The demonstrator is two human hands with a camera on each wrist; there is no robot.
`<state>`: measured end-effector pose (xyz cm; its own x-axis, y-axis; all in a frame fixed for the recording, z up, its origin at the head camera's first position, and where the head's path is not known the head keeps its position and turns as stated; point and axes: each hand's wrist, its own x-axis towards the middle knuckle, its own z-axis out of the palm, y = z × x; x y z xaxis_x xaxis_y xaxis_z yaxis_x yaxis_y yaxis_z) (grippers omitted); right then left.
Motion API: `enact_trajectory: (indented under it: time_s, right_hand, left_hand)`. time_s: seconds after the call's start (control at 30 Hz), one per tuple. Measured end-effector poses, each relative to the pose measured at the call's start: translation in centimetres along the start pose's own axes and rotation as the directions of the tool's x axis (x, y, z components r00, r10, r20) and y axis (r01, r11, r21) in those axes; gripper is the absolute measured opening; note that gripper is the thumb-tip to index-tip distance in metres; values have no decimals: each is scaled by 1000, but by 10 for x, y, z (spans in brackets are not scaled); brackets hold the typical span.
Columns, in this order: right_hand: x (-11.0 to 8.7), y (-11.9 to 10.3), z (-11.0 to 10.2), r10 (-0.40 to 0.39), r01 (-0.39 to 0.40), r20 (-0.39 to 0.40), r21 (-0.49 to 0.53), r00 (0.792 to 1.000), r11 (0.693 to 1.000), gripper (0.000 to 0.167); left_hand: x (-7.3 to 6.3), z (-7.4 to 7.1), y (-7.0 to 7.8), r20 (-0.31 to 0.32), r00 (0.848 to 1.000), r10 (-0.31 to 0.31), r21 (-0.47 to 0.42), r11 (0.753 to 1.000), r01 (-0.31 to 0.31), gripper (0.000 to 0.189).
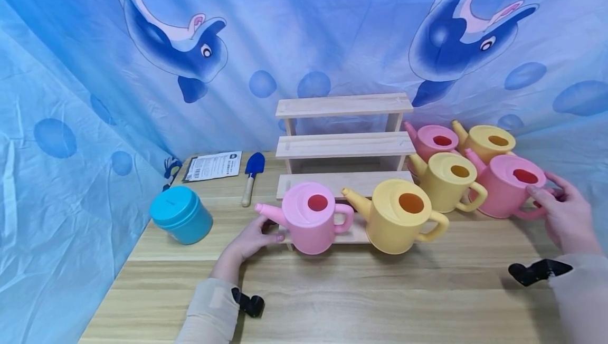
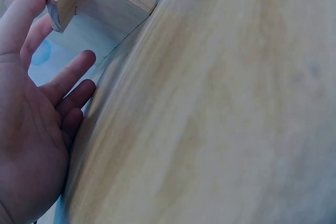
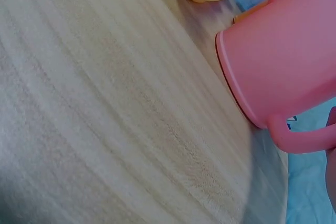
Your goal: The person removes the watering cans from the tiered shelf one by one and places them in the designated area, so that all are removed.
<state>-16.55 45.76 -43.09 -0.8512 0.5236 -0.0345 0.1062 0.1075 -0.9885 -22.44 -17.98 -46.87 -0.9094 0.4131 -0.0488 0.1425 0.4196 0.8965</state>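
Observation:
My left hand (image 1: 249,238) is at the left end of the lowest step of a wooden tiered shelf (image 1: 344,146); thumb and forefinger pinch the board's end, the other fingers spread loosely below in the left wrist view. On that step stand a pink watering can (image 1: 311,228), beside the thumb, and a yellow watering can (image 1: 396,225). At the right, my right hand (image 1: 567,209) grips a darker pink watering can (image 1: 508,185) at its handle side, thumb near the top. The right wrist view shows its handle, with the hand mostly cut off.
Beside the held can stand a yellow can (image 1: 446,185), with another pink can (image 1: 432,141) and yellow can (image 1: 489,141) behind. To the left are a teal lidded tub (image 1: 182,217), a small blue trowel (image 1: 254,170) and a printed packet (image 1: 214,165). A dolphin-print curtain (image 1: 342,32) hangs behind.

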Motion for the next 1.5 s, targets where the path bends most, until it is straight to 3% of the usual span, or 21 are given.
enact_trajectory:
  time_s: [0.17,0.3,0.47,0.63,0.77,0.9,1.03,1.2,1.37,1.5]
  right_hand:
    - [-2,-6,1,-41,36,-21,-182,999,983,75]
    - [-3,-21,4,-116,92,-50,-345,992,934,69]
    - [-2,-47,14,-157,113,-63,-451,986,886,69]
    - [0,-75,31,-177,165,20,-483,984,860,71]
    - [-1,-95,48,-195,254,173,-460,965,851,72]
    - [-6,-110,66,-219,364,354,-420,909,831,69]
    - [-15,-123,84,-201,441,494,-435,846,785,66]
    - [-27,-134,106,-156,502,617,-439,771,745,60]
    - [-40,-139,124,-157,547,708,-366,689,753,56]
    - [-48,-142,134,-163,610,779,-322,605,724,55]
  left_hand:
    - [0,0,0,6,1000,-10,-11,1000,11,68]
    - [1,-1,-2,14,1000,-5,-15,1000,6,66]
    - [0,-1,-2,12,1000,-12,-19,1000,13,68]
    - [0,-1,-2,9,1000,-16,-16,1000,16,69]
    - [0,-1,-3,8,1000,-10,-13,1000,10,68]
    - [0,-1,-2,9,1000,-4,-11,1000,4,67]
    - [0,-1,-1,7,1000,-14,-16,1000,14,67]
    - [1,0,0,8,1000,-23,-26,999,23,66]
    - [-1,0,5,11,1000,-14,-30,999,15,66]
    - [-1,0,6,12,1000,-8,-32,999,8,66]
